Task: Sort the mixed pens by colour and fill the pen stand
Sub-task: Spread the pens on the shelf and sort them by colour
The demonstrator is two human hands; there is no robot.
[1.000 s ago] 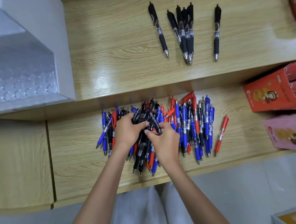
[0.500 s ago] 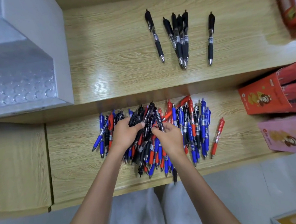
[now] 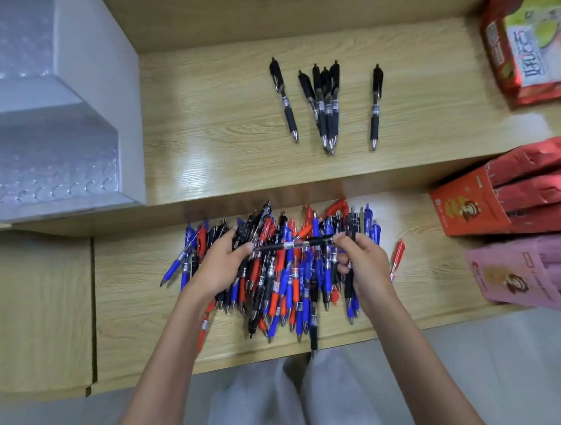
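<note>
A heap of mixed blue, red and black pens point(image 3: 277, 279) lies on the lower wooden ledge. Just above the heap a black pen point(image 3: 294, 244) lies crosswise between my hands. My left hand point(image 3: 218, 266) pinches its left end, and more black pens show at those fingertips. My right hand point(image 3: 364, 266) pinches its right end, with what looks like another black pen under the curled fingers. Several sorted black pens point(image 3: 326, 106) lie on the upper shelf. At the far left stands a stepped translucent pen stand point(image 3: 42, 152) with rows of round holes.
One red pen point(image 3: 397, 259) lies apart, right of the heap. An orange box point(image 3: 465, 212) and a pink box point(image 3: 503, 279) stand at the right end of the ledge. A red snack bag point(image 3: 526, 45) lies on the upper shelf's right.
My hands have drawn apart over the heap, and a black pen has come up out of it, stretched level between them. The view has tilted down a little.
</note>
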